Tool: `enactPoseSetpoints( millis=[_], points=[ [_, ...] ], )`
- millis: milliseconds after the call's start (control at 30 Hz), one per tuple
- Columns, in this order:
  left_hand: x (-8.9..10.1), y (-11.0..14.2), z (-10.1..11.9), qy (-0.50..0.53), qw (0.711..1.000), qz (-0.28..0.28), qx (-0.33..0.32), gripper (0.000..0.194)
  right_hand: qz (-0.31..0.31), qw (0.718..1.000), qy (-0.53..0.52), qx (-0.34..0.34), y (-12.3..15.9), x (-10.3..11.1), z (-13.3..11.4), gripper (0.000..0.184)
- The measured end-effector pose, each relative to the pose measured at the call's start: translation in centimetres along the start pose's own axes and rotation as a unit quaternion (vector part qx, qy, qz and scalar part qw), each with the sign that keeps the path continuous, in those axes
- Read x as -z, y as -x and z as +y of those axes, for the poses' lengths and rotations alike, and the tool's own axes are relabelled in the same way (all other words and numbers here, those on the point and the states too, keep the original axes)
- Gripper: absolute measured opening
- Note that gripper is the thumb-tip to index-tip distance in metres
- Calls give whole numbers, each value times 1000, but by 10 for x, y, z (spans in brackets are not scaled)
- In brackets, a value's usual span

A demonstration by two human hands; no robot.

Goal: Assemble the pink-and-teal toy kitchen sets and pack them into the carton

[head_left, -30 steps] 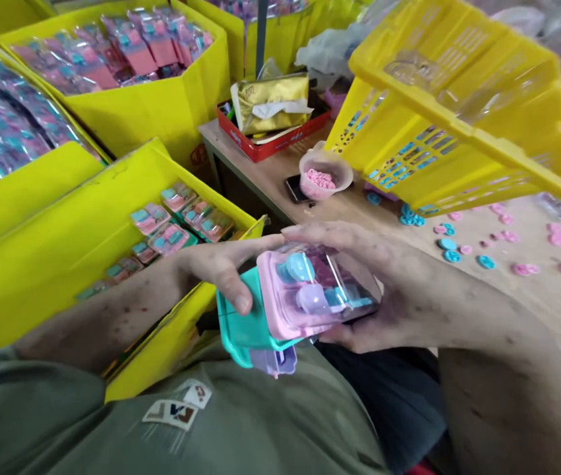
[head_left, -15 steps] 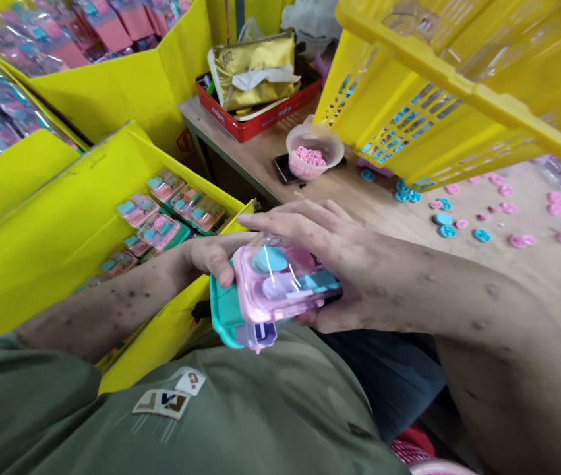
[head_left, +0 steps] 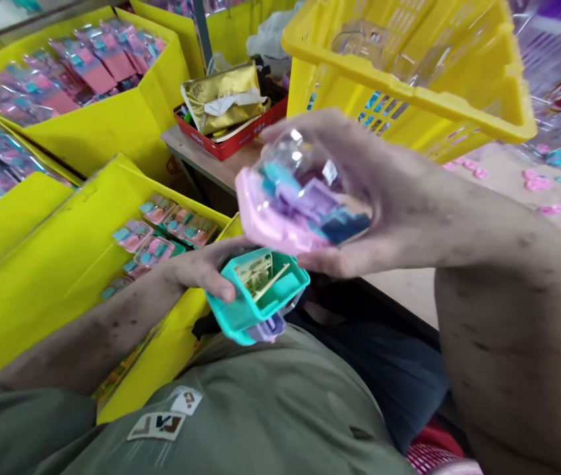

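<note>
My left hand [head_left: 208, 270] grips a teal plastic box [head_left: 240, 323], its thumb on the near wall. The box has an open top, and pale printed pieces [head_left: 259, 274] show inside. A small lilac part [head_left: 270, 328] sticks out at its lower front. Above and to the right, my right hand [head_left: 359, 191] is closed round a pink tray with a clear dome [head_left: 280, 221], held tilted. Under the dome lie blue, lilac and dark blue pieces. Motion blurs the tray and the right fingers. The two parts are apart, the tray just over the box.
Yellow bins [head_left: 161, 99] with packed toys stand on the left; the nearest holds several finished-looking boxes [head_left: 154, 251]. Behind sits a red tin [head_left: 221, 148] with a gold tissue pack [head_left: 223, 95]. A yellow basket [head_left: 409, 72] stands on the table, with pink and blue pieces [head_left: 537, 178] scattered at right.
The pink domed tray has come off the teal box; my right hand has lifted it up and tilted it. The box's inside now shows. The view has shifted slightly.
</note>
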State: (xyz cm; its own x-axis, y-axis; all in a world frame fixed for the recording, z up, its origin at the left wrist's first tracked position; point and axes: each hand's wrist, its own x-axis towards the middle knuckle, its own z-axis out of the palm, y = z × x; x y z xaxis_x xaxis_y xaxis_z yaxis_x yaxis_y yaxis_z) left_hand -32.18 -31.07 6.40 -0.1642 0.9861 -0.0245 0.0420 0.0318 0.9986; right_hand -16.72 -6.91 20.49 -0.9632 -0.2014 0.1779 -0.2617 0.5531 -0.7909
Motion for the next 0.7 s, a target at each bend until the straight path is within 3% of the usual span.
enactPoseSetpoints(
  millis=[33, 100, 167, 233, 300, 433, 600, 700],
  points=[
    [-3, 1, 2, -20, 1000, 20, -12, 105, 29, 999, 16, -12, 5, 1, 1, 99],
    [-11, 1, 6, -119, 983, 126, -62, 111, 131, 987, 54, -74, 14, -3, 7, 103],
    [-19, -1, 11, -272, 920, 250, -129, 122, 182, 974, 65, -116, 20, -15, 13, 104],
    [-25, -5, 18, -388, 850, 307, -178, 128, 191, 973, 54, -118, 24, -32, 16, 98],
    [-30, -9, 26, -447, 812, 315, -202, 131, 191, 974, 42, -112, 24, -46, 16, 88],
    [-42, -15, 40, -501, 770, 317, -238, 120, 218, 966, 35, -132, 25, -64, 11, 84],
    [-53, -20, 40, -500, 761, 305, -279, 100, 249, 958, 49, -137, 30, -72, 8, 84],
    [-54, -21, 39, -497, 751, 318, -298, 98, 254, 958, 50, -121, 33, -75, 10, 95]
  ],
)
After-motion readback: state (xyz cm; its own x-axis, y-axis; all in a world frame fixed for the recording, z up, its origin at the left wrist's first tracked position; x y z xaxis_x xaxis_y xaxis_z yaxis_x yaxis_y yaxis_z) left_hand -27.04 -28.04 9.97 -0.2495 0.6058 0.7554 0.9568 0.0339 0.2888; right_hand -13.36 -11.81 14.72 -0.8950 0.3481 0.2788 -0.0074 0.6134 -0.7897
